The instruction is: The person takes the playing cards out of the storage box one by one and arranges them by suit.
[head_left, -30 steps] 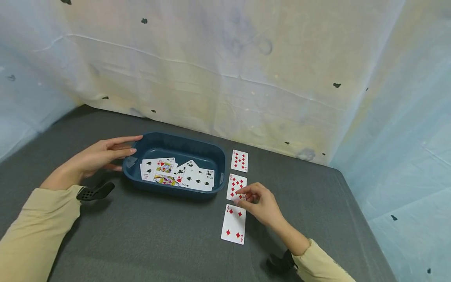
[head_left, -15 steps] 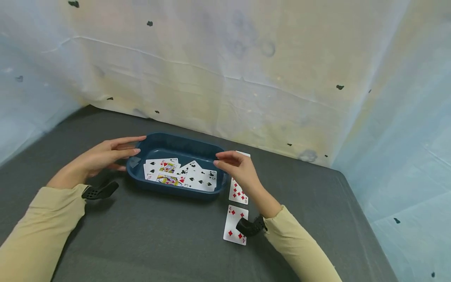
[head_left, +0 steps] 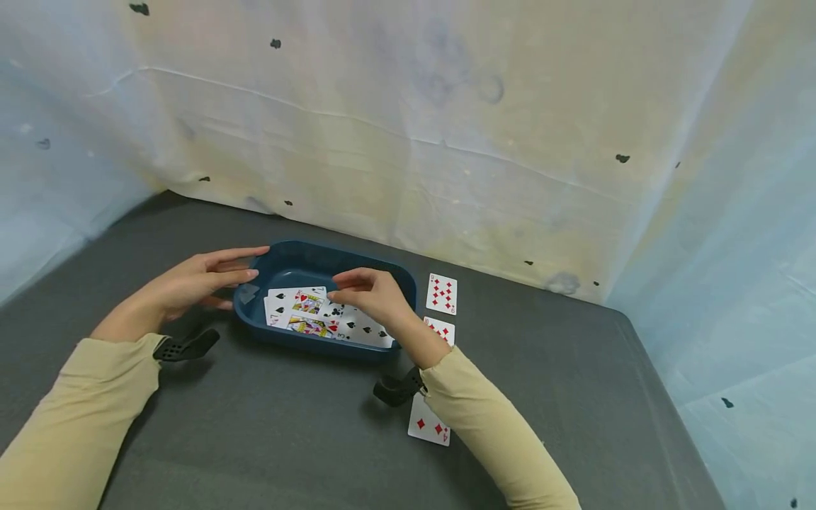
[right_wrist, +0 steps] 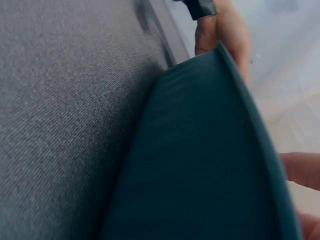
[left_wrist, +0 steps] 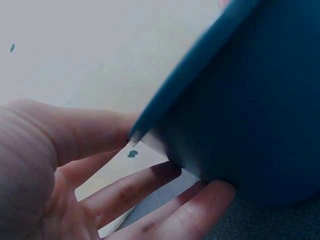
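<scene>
A dark blue tub (head_left: 319,347) stands on the table with several loose playing cards inside. Among them are a king of hearts (head_left: 308,304), a spade card (head_left: 275,296) at the left and another spade card (head_left: 365,330) at the right. At the tub's left end my left hand (head_left: 191,283) steadies it; in the left wrist view the thumb meets the rim and the extended fingers (left_wrist: 195,212) touch the outer wall. My right hand (head_left: 376,294) reaches over the cards, fingers loosely bent, with no card visible between them. The tub's side (right_wrist: 190,150) fills much of the right wrist view.
Right of the tub lie three diamond cards in a column: a far card (head_left: 442,294), a middle card (head_left: 444,329) partly behind my right wrist, and a near four of diamonds (head_left: 428,423) partly under the sleeve. A pale curtain (head_left: 357,142) hangs behind the table.
My right hand has moved from the diamond column leftward, across the tub's right rim, to above the cards inside. The left hand stays at the tub's end.
</scene>
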The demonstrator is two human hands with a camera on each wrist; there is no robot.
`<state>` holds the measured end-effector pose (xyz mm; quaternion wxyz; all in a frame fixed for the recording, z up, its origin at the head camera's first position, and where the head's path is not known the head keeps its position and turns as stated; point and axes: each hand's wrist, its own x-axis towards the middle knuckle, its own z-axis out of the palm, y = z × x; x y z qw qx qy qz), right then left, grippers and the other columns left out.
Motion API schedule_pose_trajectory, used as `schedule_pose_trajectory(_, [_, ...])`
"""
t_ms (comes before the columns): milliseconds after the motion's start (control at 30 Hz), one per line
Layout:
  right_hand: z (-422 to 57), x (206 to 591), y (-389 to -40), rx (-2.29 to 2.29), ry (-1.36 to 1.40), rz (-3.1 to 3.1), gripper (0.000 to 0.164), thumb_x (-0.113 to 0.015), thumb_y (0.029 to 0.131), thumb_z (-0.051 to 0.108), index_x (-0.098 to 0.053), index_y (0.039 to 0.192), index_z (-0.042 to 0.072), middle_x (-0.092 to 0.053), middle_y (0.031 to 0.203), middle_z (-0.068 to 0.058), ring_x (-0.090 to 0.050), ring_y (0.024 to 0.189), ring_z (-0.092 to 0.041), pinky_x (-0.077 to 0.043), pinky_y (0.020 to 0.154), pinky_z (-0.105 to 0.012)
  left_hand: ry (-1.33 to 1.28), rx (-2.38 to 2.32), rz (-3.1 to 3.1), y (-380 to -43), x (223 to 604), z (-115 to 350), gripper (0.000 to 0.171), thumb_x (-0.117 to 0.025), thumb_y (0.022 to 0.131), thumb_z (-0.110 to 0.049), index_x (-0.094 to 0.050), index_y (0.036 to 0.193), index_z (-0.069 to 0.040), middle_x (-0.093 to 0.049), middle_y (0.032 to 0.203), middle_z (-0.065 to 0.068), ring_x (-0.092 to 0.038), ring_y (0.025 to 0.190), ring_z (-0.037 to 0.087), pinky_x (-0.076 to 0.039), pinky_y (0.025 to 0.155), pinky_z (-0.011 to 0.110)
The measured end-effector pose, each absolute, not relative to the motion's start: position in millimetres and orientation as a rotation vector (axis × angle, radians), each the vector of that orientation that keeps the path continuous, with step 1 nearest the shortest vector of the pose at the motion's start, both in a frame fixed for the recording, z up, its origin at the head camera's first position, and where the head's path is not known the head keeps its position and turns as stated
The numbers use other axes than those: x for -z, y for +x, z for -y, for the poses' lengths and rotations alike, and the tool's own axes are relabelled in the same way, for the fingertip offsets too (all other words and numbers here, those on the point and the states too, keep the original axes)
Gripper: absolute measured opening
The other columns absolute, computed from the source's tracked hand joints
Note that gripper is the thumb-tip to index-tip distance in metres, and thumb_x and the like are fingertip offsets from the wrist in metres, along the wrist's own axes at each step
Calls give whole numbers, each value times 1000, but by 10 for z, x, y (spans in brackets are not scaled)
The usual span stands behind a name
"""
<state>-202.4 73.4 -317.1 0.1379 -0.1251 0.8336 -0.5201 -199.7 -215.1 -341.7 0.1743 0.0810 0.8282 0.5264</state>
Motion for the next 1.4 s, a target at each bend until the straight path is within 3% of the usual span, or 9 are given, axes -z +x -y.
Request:
schedule_pose_trajectory(367, [-621,3298,-2054,1095,-473,-2471,36,-77,82,22,-68,114,8,-67,107,-6,-57,90,-10,-46,73,-21,256,-1498,-2325,-2006,3413,2109,70,-50,98,-43,-17,155,-18,-24,155,24,-31,136,47,-45,95,59])
schedule_pose_trajectory(567, [-563,3314,-2062,855,-568,-2536,36,-78,80,16,-68,115,9,-66,108,-6,-56,93,-13,-45,78,-23,239,-1485,-2331,-2016,3414,2102,70,-50,99,-43,-16,155,-20,-21,156,24,-31,137,47,-46,95,58])
schedule_pose_trajectory(900, [-472,3283,-2048,472,-718,-2623,33,-68,84,7,-67,116,14,-65,109,-4,-56,95,-13,-45,83,-22,246,-1484,-2356,-2013,3419,2100,69,-50,99,-42,-18,155,-20,-23,155,25,-33,136,47,-47,92,57])
schedule_pose_trajectory(1067, [-463,3267,-2048,458,-685,-2633,29,-68,85,10,-66,113,15,-65,110,-4,-55,98,-16,-42,88,-25,244,-1476,-2353,-2013,3418,2100,69,-50,99,-43,-17,155,-20,-23,155,25,-32,136,48,-47,93,57])
schedule_pose_trajectory(1267, [-464,3284,-2050,666,-660,-2650,26,-79,80,22,-66,100,12,-62,93,0,-52,82,-10,-41,72,-20,248,-1480,-2346,-2012,3415,2107,70,-50,98,-44,-17,155,-20,-22,155,24,-32,136,48,-47,93,57])
schedule_pose_trajectory(1400, [-463,3274,-2035,857,-630,-2610,19,-78,81,18,-66,94,9,-63,87,1,-53,77,-7,-41,66,-18,249,-1483,-2341,-2011,3421,2112,71,-50,98,-45,-17,155,-19,-20,156,24,-30,137,48,-46,93,58])
